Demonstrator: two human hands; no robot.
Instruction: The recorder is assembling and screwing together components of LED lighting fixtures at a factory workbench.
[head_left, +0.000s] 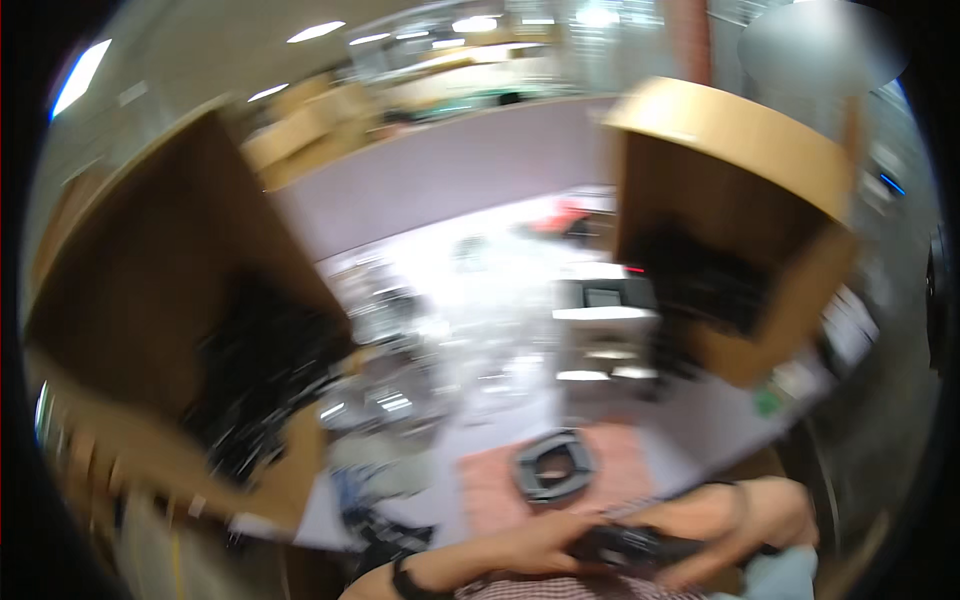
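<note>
Close to my body, at the lower edge, a small dark object is held between my two hands; motion blur hides its kind. My left hand closes on its left side. From the right, my right hand grips the other side, its fingers bent around and below. Just beyond my hands, a grey and black frame-shaped part with an opening in its middle lies on a pink cloth. Both wrists carry a dark band.
A large cardboard box with black pieces stands at left, another box with dark pieces at right. Between them are clear plastic pieces and a white-and-black device. A low pale panel borders the table's far side.
</note>
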